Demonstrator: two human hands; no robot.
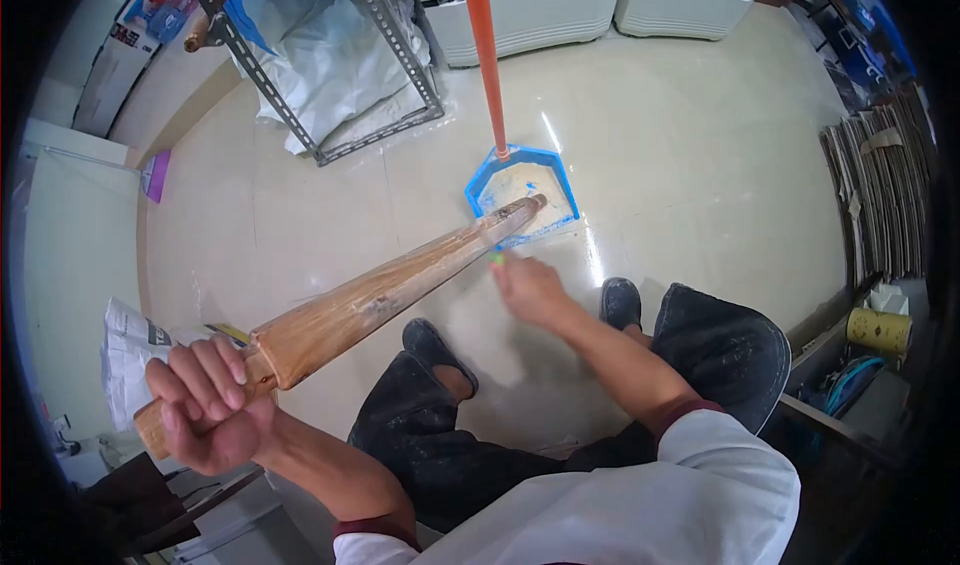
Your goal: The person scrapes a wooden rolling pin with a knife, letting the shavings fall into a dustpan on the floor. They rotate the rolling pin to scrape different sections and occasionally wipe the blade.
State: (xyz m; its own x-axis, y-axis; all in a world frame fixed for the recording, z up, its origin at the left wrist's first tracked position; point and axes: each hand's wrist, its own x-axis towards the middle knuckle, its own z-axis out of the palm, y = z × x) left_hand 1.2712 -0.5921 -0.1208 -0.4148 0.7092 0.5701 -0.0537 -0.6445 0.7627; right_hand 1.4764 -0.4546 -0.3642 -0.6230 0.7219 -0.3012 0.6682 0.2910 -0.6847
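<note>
A large wooden rolling pin slants across the view, its far end over a blue dustpan. My left hand is wrapped round its near handle, at the lower left. Close to the far end of the pin, my right hand is closed on a small tool that shows a bit of green; motion smears its tip against the wood, and I cannot tell its kind. Pale, rough patches mark the pin's surface. Crumbs and pale dust lie in the dustpan, whose long orange handle rises away from me.
A metal rack with white sacks stands at the back left. White cabinets line the back. Flattened cardboard is stacked on the right, above a yellow can. A white bag sits by my left hand.
</note>
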